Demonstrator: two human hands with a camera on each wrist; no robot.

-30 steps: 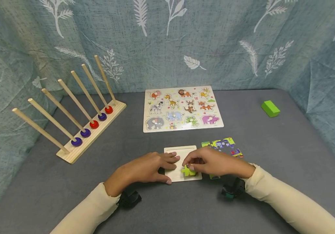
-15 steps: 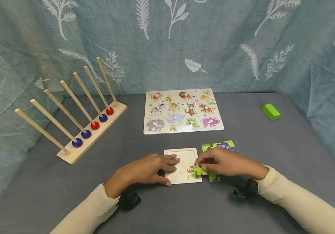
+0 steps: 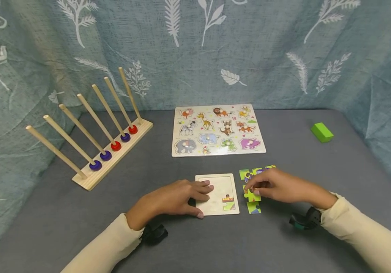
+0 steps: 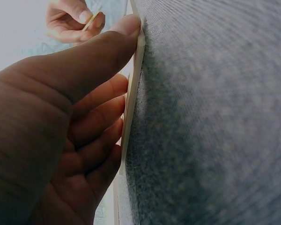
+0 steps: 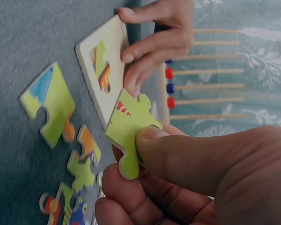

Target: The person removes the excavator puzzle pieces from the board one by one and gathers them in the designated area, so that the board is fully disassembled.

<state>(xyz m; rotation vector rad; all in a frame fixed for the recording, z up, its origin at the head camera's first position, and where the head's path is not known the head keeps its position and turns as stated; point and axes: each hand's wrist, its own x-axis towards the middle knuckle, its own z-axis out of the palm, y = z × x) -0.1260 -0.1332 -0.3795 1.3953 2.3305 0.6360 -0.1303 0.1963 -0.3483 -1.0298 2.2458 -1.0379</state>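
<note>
A light green jigsaw piece [image 5: 129,123] with a small red and white mark is pinched between thumb and fingers of my right hand [image 3: 281,185], over the loose pieces right of the wooden puzzle tray. My left hand [image 3: 178,195] rests on the left side of that tray [image 3: 216,210], fingers spread and fairly straight. In the left wrist view, the thumb [image 4: 98,54] touches the tray's edge. One jigsaw piece [image 3: 229,203] lies in the tray's lower right corner. Several loose pieces [image 5: 51,103] lie on the table, some hidden behind my right hand.
Behind the tray lies an animal knob puzzle board [image 3: 218,131]. A wooden peg stand [image 3: 113,157] with red and blue rings stands at the left. A green block [image 3: 322,132] sits at the far right. A patterned curtain [image 3: 195,53] hangs along the back.
My right hand has moved right with the jigsaw piece, from above the tray to above the loose pieces. The piece in the tray's corner is now uncovered. My left hand stays on the tray.
</note>
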